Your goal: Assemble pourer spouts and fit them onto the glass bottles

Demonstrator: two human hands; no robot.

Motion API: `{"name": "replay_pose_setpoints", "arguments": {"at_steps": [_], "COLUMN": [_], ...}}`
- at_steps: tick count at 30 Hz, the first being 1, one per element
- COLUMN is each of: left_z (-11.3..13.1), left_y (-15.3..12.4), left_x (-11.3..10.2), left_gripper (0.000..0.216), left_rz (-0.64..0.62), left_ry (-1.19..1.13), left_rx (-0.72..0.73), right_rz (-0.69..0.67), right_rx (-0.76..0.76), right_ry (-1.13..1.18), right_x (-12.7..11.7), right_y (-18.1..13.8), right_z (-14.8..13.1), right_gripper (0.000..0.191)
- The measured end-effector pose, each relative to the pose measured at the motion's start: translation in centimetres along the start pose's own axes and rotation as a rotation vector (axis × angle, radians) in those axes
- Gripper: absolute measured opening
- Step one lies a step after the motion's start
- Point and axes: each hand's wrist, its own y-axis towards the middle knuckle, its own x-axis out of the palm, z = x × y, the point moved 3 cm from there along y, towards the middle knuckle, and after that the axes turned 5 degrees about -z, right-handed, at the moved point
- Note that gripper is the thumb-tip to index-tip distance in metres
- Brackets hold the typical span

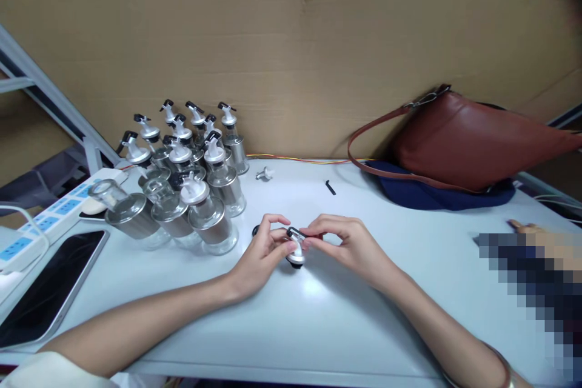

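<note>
Both my hands meet over the middle of the white table [318, 315]. My left hand [264, 254] and my right hand [348, 245] pinch a small silver pourer cap [296, 248] with a black lever between their fingertips, just above the tabletop. A small black part [255, 231] lies behind my left fingers. To the left stands a cluster of several glass and steel bottles [191, 176], most fitted with the same pourer caps; two at the front left have no cap.
A loose pourer cap [264, 174] and a small black piece [330, 187] lie farther back. A brown bag [468, 139] rests on blue cloth at the right. A tablet [50, 285] and power strip [50, 212] sit left. Cardboard walls the back.
</note>
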Motion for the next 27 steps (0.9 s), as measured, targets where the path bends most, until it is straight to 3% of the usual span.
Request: {"name": "replay_pose_setpoints", "arguments": {"at_steps": [12, 27], "left_z": [0.1, -0.1], "left_y": [0.1, 0.0], "left_x": [-0.5, -0.5], "left_gripper": [0.039, 0.040], "left_rz": [0.096, 0.129], "left_ry": [-0.024, 0.002], "left_rx": [0.019, 0.020], "right_rz": [0.050, 0.097], "right_rx": [-0.156, -0.197], "right_ry": [-0.130, -0.171], "right_x": [0.5, 0.4], "right_y": [-0.3, -0.3], "right_z": [-0.7, -1.4], "right_gripper": [0.024, 0.015]}}
